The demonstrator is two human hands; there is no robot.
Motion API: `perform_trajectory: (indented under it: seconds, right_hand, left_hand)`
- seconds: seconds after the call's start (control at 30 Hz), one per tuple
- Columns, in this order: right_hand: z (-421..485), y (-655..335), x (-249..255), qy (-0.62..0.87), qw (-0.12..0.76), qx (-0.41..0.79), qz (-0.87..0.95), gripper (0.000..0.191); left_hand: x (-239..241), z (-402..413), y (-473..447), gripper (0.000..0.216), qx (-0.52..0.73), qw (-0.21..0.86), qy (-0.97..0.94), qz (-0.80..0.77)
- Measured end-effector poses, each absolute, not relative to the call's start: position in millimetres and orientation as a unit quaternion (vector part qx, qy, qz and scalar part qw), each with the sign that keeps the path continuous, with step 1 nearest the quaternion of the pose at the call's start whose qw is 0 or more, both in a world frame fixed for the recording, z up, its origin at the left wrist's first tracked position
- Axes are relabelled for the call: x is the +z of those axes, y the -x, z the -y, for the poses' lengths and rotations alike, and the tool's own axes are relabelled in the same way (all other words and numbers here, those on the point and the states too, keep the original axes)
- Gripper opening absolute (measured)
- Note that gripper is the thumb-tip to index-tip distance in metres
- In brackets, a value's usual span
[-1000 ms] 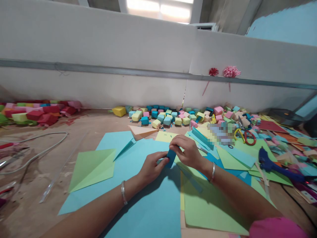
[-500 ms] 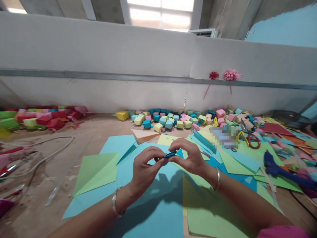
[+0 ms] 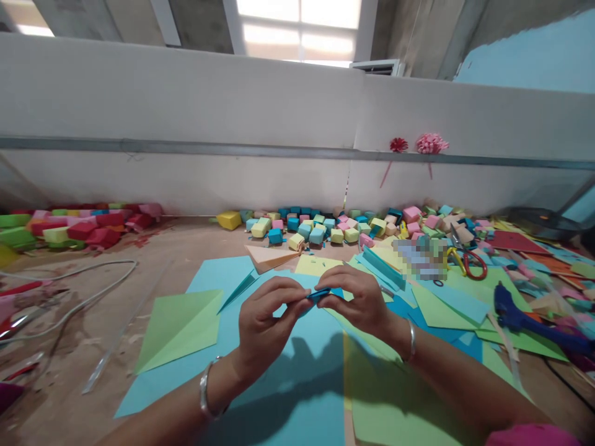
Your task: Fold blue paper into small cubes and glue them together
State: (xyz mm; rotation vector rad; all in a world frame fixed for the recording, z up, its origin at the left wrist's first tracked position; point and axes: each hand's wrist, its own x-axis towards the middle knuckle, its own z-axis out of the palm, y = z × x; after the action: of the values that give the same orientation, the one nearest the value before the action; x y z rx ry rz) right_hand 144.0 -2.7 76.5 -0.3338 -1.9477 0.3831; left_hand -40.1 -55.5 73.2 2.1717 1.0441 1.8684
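A small folded piece of dark blue paper is pinched between my two hands above the table. My left hand grips its left end between thumb and fingers. On its other end, my right hand closes with thumb and fingertips. Beneath both hands lies a large light blue sheet, with their shadow across it. A green sheet spreads under my right forearm. To the left of my left hand rest a creased green square and a folded teal piece.
Small paper cubes line the foot of the wall, and more cubes lie far left. Scissors and a blue glue gun lie right among paper scraps. A white cable and a clear glue stick are on the left.
My left hand has shifted slightly left and my right hand's fingers have lowered a little. Both still pinch the blue paper. The whole view has tilted slightly.
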Motion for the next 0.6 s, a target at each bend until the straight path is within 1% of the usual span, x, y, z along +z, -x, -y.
perform_trajectory:
  seconds: [0.27, 0.6]
  right_hand:
    - [3.3, -143.3, 75.0, 0.152, 0.546, 0.146, 0.811, 0.011]
    - [5.2, -143.5, 75.1, 0.136, 0.538, 0.139, 0.82, 0.012]
  left_hand:
    - [73.1, 57.1, 40.2, 0.009, 0.593, 0.03, -0.721, -0.357]
    - [73.6, 51.7, 40.9, 0.007, 0.626, 0.095, -0.688, -0.354]
